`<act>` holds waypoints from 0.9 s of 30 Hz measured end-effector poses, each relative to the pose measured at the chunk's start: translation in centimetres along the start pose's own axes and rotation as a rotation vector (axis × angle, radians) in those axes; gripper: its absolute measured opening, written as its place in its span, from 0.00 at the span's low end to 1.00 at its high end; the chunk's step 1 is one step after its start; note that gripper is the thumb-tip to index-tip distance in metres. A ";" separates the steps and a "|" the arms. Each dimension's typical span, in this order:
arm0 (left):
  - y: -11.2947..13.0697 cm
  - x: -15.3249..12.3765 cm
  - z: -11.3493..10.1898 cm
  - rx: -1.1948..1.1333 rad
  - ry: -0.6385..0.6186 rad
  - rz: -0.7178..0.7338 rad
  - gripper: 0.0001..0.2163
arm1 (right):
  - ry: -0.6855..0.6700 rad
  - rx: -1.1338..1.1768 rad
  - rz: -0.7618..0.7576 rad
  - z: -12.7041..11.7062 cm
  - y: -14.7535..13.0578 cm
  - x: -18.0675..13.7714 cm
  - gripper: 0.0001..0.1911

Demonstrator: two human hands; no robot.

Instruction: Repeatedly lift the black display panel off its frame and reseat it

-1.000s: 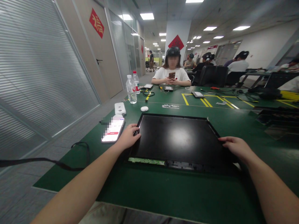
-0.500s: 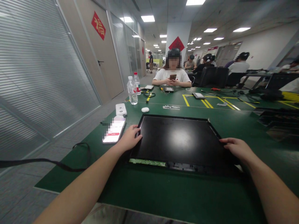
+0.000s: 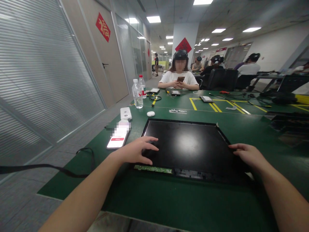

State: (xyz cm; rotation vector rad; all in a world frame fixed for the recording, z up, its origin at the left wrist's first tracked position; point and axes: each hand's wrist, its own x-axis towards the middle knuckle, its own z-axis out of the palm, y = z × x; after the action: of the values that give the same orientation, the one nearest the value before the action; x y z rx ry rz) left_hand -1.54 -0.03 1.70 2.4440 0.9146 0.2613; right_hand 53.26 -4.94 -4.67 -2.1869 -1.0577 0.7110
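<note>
A black display panel [image 3: 187,146] lies flat on the green table [image 3: 169,199], right in front of the person, its bare circuit strip [image 3: 153,168] along the near edge. The left hand [image 3: 136,150] rests on the panel's near left corner, fingers spread and flat on the glass, gripping nothing. The right hand [image 3: 248,154] sits over the right edge, fingers loosely curled; whether they hook under the frame I cannot tell.

To my eye the panel is being steadied or shifted. That goes best with light, even pressure from both sides and fingertips kept off the circuit strip and out at the frame, not the middle of the glass.

Just left of the panel lies a phone [image 3: 118,139], its screen blurred and unreadable. Beyond it are a white box [image 3: 126,113] and two water bottles [image 3: 137,94], labels too small to read. Across the table a person [image 3: 178,77] holds a phone. A red diamond sign [image 3: 103,27] on the door bears the character 福; another [image 3: 184,45] hangs on the pillar.
</note>
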 end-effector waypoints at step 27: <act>1.6 -0.4 -0.8 -0.014 -0.143 -0.062 0.14 | 0.002 0.044 -0.043 0.1 -0.7 -0.5 0.18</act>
State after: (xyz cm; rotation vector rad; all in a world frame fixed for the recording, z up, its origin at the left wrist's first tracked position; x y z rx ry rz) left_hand -1.19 -1.02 3.19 2.3829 0.9205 0.0701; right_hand 52.54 -5.00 -4.13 -2.1215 -1.0743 0.7057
